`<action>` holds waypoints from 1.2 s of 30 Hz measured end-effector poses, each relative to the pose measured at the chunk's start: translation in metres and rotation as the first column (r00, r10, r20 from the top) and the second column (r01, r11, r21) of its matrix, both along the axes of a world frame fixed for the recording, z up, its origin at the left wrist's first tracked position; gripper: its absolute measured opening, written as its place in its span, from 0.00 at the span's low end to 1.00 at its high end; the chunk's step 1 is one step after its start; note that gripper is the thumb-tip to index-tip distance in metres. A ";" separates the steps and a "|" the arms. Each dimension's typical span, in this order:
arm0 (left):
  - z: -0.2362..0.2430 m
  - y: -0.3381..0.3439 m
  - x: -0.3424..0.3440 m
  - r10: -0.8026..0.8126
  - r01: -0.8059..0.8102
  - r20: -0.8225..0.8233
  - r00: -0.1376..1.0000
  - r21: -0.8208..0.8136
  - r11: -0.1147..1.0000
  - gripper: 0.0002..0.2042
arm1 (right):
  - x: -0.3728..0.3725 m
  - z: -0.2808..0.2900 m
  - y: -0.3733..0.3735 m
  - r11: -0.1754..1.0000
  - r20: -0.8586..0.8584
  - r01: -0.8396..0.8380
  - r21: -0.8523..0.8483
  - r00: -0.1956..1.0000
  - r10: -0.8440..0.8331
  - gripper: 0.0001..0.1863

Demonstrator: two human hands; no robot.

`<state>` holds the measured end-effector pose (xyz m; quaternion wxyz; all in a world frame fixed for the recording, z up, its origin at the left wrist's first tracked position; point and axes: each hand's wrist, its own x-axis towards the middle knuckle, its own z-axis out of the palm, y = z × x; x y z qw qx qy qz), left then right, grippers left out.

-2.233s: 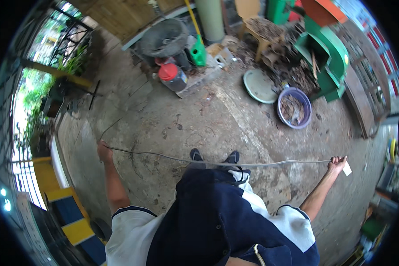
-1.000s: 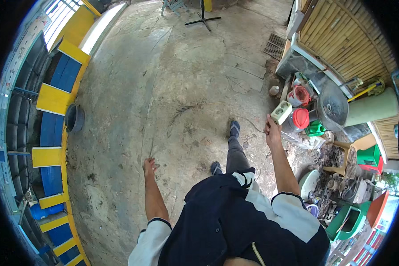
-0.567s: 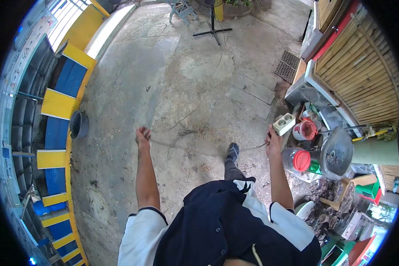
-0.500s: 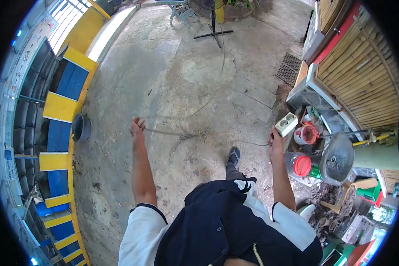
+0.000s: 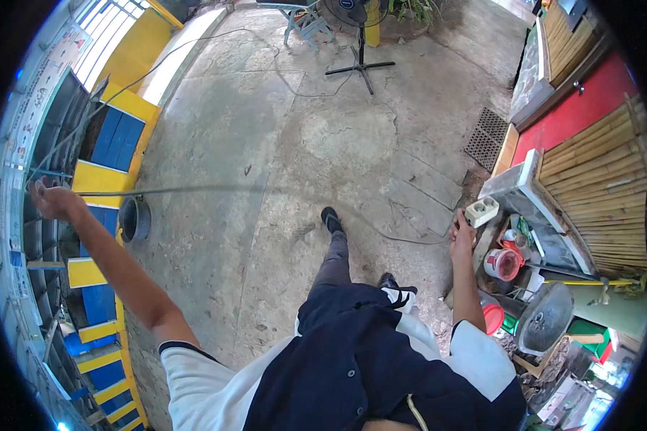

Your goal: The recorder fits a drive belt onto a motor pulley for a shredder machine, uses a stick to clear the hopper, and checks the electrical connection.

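My right hand [image 5: 462,235] is closed on a white extension socket [image 5: 482,211] with two round outlets facing up. A dark cable [image 5: 194,190] runs from there in a low curve over the concrete and rises, blurred, to my left hand [image 5: 50,200]. That hand is stretched far out to the left, over the yellow and blue edging, its fingers closed round the cable. A second length of cable [image 5: 226,32] leaves near my left hand and loops back across the floor toward a black standing fan [image 5: 361,68].
A dark bucket [image 5: 135,218] stands by the yellow and blue edging [image 5: 111,136] on the left. At right are a metal grate [image 5: 487,134], a red-rimmed pail [image 5: 502,264], a stone basin [image 5: 545,320] and a bamboo panel [image 5: 589,172]. A small folding table [image 5: 305,25] is beyond.
My left hand has swung far out to the left, drawing the cable taut and lifting a loop through the air. My right hand keeps the socket. One foot has stepped forward.
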<state>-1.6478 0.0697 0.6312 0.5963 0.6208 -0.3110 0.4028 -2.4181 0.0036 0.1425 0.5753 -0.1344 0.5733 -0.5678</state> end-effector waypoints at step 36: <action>-0.088 -1.007 0.130 -0.797 0.777 -0.294 0.528 0.546 0.313 0.26 | 0.484 0.119 -0.809 0.974 -0.074 -0.002 -0.226 0.997 -0.015 0.07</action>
